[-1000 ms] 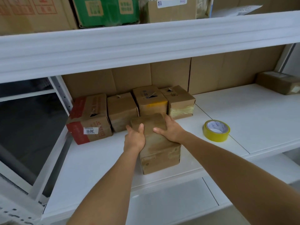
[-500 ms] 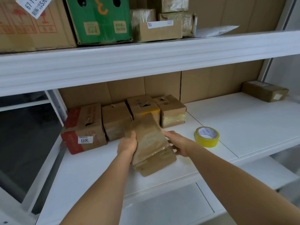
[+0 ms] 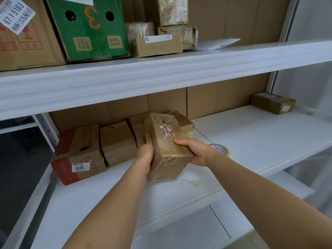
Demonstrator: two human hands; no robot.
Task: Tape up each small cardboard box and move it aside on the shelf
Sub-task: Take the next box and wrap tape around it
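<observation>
Taped box (image 3: 168, 150) gripped between left hand (image 3: 146, 155) and right hand (image 3: 195, 152), fingers curled round opposite sides. A second ago it stood on the shelf (image 3: 251, 141); it is now lifted clear and tilted, suggesting it is sealed and ready to move aside. Its long axis runs from the person toward the back row of boxes (image 3: 116, 142), far end raised. Tape roll (image 3: 220, 150) lies behind the right wrist.

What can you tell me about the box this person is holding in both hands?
The held box is small, oblong brown cardboard, wrapped in glossy clear tape that wrinkles at its near end. A torn scrap of a white and pink label clings to its top face. It is tilted, near end lower, and looks raised off the white shelf. The left hand grips its left side, the right hand its right.
</observation>
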